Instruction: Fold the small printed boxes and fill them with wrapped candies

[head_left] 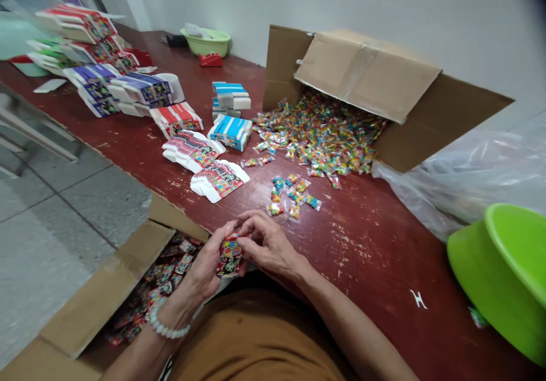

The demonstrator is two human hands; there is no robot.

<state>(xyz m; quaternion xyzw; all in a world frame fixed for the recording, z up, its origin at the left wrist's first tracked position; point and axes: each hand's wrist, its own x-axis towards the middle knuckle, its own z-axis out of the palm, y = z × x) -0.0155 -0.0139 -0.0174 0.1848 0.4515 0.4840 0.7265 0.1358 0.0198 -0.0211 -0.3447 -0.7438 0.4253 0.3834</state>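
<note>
A small printed candy box (231, 259), red with colourful pictures, is held upright close to my body at the table's edge. My left hand (209, 261) grips it along its left side. The fingers of my right hand (267, 241) close on its top right edge. Just beyond my hands lies a small group of wrapped candies (294, 196) in clear packets. Two fanned stacks of flat printed cartons (219, 179) rest to the left of these candies. Whether anything is inside the held box is hidden.
A tipped cardboard box (367, 74) spills many wrapped candies (333, 136) onto the red table (341, 256). Stacked cartons (140, 88) stand at the left. An open cardboard box (123, 273) of filled packs sits below, left. A green basin (490, 267) stands at the right.
</note>
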